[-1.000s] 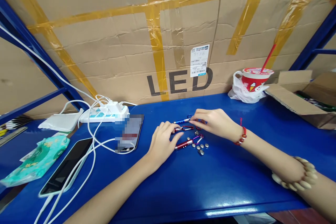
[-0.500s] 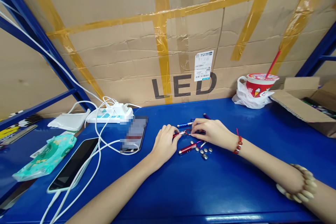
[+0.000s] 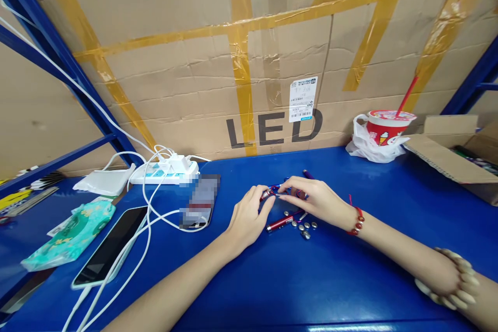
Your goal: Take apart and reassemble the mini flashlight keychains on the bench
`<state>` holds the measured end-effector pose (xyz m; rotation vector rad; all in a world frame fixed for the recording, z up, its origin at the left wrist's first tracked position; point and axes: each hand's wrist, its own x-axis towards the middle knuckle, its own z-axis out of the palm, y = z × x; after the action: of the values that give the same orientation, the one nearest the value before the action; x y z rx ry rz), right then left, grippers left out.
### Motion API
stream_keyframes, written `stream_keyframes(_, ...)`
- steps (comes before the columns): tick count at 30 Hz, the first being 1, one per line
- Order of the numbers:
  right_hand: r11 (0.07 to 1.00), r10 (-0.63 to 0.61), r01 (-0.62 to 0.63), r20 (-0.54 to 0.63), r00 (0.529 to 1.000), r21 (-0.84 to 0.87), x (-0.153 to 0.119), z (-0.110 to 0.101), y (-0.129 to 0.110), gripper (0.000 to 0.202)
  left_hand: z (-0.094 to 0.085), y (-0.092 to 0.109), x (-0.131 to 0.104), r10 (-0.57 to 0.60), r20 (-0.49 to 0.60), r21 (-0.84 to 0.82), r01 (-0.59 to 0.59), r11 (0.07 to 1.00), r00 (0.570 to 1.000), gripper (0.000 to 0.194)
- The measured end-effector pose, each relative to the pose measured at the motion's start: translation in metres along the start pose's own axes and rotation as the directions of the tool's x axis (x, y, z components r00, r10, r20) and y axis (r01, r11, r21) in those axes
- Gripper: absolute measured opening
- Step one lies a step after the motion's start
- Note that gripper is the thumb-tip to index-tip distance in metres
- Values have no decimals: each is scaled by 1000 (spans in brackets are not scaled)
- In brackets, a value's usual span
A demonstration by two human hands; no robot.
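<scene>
My left hand [image 3: 249, 218] is closed around a small red mini flashlight [image 3: 267, 194], whose silver end shows between the fingers. At its right end my right hand [image 3: 315, 198] pinches with thumb and fingertips, partly covering the clip there. Below the hands a second red mini flashlight [image 3: 279, 223] lies on the blue table. Several silver button cells [image 3: 307, 225] are scattered to its right, beside a small metal piece [image 3: 306, 235]. Behind my right hand, a blue mini flashlight [image 3: 280, 185] is mostly hidden, and a purple one [image 3: 307, 174] sticks out.
On the left are a phone [image 3: 206, 194], a white-cased phone [image 3: 112, 244], white cables, a power strip [image 3: 163, 174] and a green tissue pack [image 3: 73, 233]. A red cup [image 3: 383, 129] in a plastic bag and an open carton [image 3: 447, 163] stand at right. Cardboard [image 3: 175, 88] walls the back.
The held red flashlight has moved slightly up and right, its far end tilting up. My right fingertips have come closer to its end. The view has shifted slightly.
</scene>
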<state>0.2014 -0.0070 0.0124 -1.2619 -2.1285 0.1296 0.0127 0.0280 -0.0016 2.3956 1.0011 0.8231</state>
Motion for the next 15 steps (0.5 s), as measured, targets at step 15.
stream_keyframes(15, 991, -135, 135, 62, 989, 3, 0, 3, -8, 27, 0, -5, 0, 79, -21, -30, -80, 996, 997, 20)
